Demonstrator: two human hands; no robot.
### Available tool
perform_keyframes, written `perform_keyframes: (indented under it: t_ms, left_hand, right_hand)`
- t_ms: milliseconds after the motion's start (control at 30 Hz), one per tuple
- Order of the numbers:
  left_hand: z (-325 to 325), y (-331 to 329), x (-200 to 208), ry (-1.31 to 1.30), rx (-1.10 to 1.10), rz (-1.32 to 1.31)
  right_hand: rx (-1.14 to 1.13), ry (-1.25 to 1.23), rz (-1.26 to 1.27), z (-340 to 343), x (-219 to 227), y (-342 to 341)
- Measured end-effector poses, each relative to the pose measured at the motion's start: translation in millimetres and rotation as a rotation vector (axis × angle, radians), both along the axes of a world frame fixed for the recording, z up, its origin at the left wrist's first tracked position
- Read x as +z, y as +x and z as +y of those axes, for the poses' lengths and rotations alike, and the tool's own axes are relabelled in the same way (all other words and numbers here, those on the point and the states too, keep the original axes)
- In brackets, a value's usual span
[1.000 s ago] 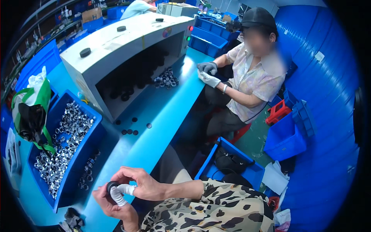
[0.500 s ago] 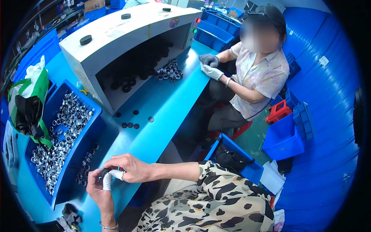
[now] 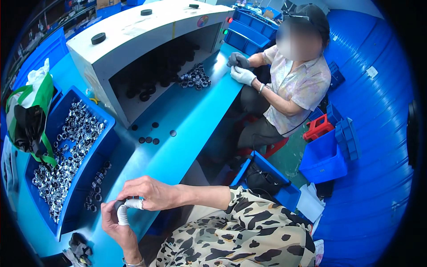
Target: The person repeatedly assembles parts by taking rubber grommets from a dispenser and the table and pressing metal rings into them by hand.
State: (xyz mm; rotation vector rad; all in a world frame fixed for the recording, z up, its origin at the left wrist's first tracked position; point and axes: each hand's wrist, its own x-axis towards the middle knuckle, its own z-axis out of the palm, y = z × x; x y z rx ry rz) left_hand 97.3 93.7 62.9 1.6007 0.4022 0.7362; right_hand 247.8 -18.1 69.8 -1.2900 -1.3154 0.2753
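My left hand [image 3: 119, 226] and my right hand [image 3: 150, 194] meet over the near edge of the blue table [image 3: 167, 153]. Between their fingertips they pinch a small black round piece [image 3: 118, 204]; fingers cover much of it. White tape wraps a digit on each hand. Left of my hands, a blue bin [image 3: 95, 153] holds many shiny silver rings with dark parts [image 3: 58, 182]. A row of similar silver rings [image 3: 97, 188] lies on the table beside that bin. Farther up, several flat black discs [image 3: 149, 139] are scattered on the tabletop.
A white open-fronted box machine [image 3: 95, 62] stands on the table, with dark round pieces inside and a pile of silver rings [image 3: 195, 76] at its opening. A co-worker [image 3: 293, 82] in gloves sits across. Grey gloves [image 3: 79, 249], a green-white bag [image 3: 33, 115] and a blue crate [image 3: 324, 158] are around.
The view has shifted slightly. My fingers have closed further around the black piece, and my left wrist has moved a little to the right. The co-worker's gloved hands have shifted slightly.
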Motion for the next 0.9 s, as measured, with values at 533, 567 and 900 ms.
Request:
perform_keyframes:
  t_ms: [533,567,900]
  left_hand:
    - [-19.5,-6.0,1.0,0.17,0.135,-0.096]
    - [-20.3,-4.4,2.8,0.167,0.134,-0.091]
    - [25.0,21.4,18.0,0.458,-0.024,0.225]
  right_hand:
    - [-0.039,0.054,0.064,-6.6,11.5,-17.7]
    - [-0.04,0.051,0.068,-5.8,9.8,-20.9]
    - [-0.284,0.08,-0.548,5.2,-10.3,3.9]
